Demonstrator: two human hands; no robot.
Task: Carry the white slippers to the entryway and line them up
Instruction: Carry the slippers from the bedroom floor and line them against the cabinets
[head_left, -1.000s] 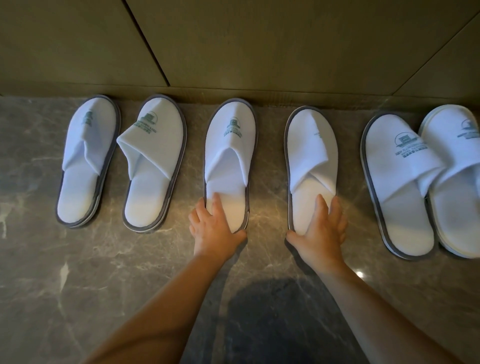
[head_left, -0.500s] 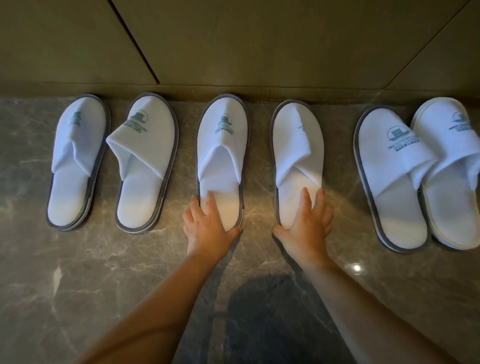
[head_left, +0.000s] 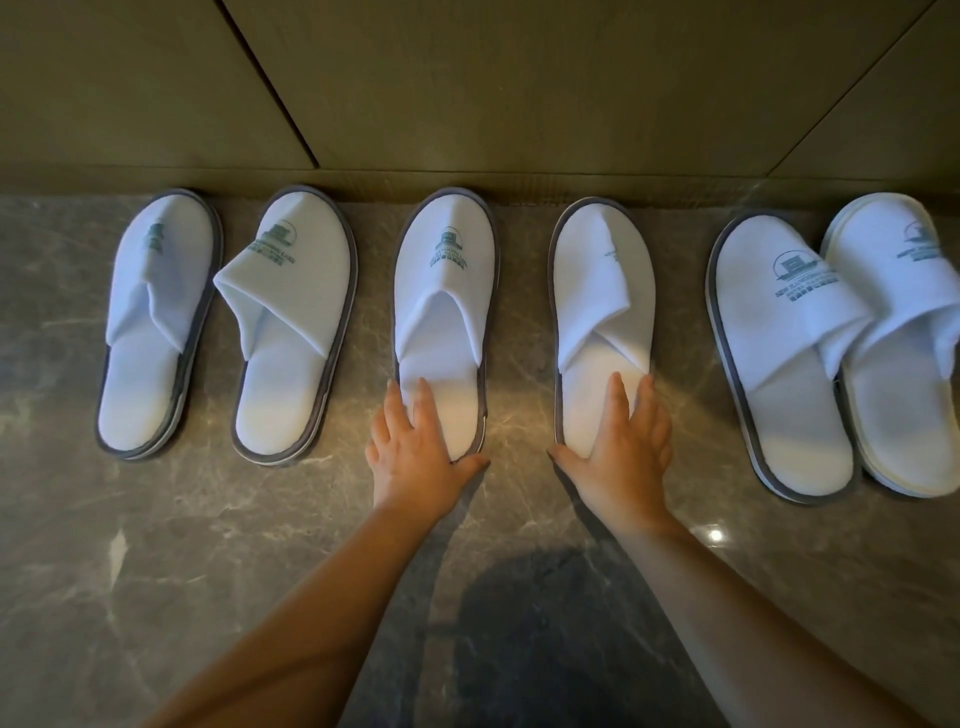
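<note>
Several white slippers stand in a row on the marble floor, toes against the wall. My left hand (head_left: 415, 457) lies on the heel of the third slipper (head_left: 447, 291), fingers on the insole and thumb hooked around the heel edge. My right hand (head_left: 623, 457) holds the heel of the fourth slipper (head_left: 602, 291) the same way. Left of them stand two more slippers (head_left: 150, 312) (head_left: 296, 312). At the right, a grey-edged slipper (head_left: 769, 332) overlaps a cream-edged one (head_left: 904, 364).
A brown panelled wall (head_left: 519, 93) runs along the toes of the row. Grey marble floor (head_left: 156, 571) stretches in front of the heels, with my shadow between my forearms.
Both hands stay on the same two heels. The fourth slipper has turned slightly straighter under my right hand. The view has shifted a little.
</note>
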